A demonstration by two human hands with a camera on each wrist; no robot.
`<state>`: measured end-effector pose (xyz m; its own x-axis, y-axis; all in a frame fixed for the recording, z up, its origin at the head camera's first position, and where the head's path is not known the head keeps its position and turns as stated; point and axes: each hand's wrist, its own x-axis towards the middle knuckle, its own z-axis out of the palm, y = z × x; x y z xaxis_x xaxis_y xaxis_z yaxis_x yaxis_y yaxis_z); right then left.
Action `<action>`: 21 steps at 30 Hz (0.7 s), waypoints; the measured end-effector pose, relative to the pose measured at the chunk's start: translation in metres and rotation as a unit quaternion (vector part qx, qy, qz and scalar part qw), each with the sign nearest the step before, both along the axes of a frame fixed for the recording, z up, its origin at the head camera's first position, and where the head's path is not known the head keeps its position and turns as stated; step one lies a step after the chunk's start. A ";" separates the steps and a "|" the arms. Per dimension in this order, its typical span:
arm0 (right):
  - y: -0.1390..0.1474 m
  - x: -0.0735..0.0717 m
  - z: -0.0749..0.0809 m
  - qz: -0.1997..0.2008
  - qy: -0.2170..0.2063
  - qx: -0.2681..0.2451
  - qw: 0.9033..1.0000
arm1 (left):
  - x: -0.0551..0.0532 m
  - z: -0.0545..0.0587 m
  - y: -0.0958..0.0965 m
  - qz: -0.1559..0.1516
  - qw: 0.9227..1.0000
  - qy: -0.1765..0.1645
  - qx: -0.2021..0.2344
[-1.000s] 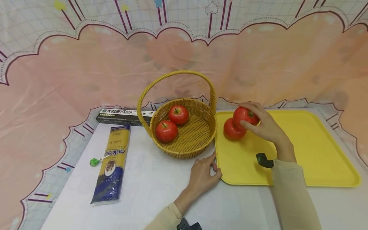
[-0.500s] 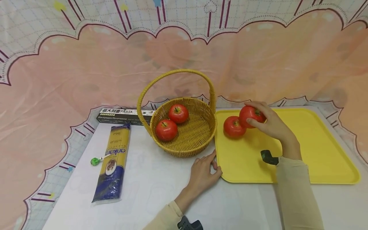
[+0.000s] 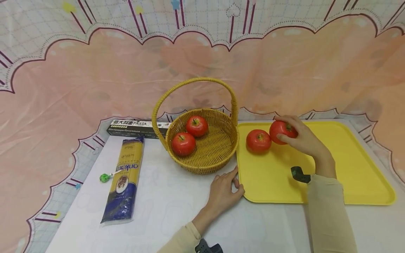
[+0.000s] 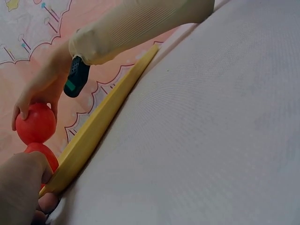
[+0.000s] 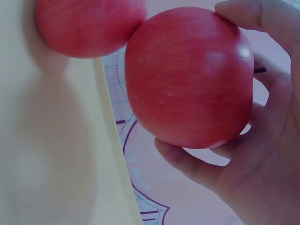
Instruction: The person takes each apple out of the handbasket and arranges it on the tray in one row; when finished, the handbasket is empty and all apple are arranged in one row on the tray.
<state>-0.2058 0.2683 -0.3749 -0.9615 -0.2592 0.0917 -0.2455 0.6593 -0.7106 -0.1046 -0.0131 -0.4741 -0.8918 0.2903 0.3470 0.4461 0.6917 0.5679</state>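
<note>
In the head view my right hand (image 3: 307, 140) grips a red tomato (image 3: 282, 133) with a dark green stem top. Its thumb and fingers wrap the sides, as the right wrist view shows. Just left of it, a second tomato (image 3: 258, 141) sits on the yellow tray (image 3: 341, 165); the two touch or nearly touch. My left hand (image 3: 222, 191) stays at the tray's near-left corner, pinching the rim (image 4: 77, 157) between thumb and fingers. Two red apples (image 3: 184, 144) lie in the wicker basket (image 3: 218, 151), which stands just behind that hand.
On the left lies a blue and yellow pasta packet (image 3: 123, 179), with a green lollipop (image 3: 104, 177) beside it. A black and white pasta box (image 3: 136, 129) lies behind. The basket's tall handle (image 3: 202, 79) arches upward. A printed cloth (image 3: 202, 63) hangs at the back.
My right hand has carried the tomato rightward and slightly lower, from partly over the other tomato to beside it. My left hand has kept its place at the tray rim.
</note>
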 end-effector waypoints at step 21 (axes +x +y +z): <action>0.013 0.000 -0.012 0.006 -0.079 0.039 0.996 | 0.000 0.001 0.000 0.000 1.000 0.003 -0.001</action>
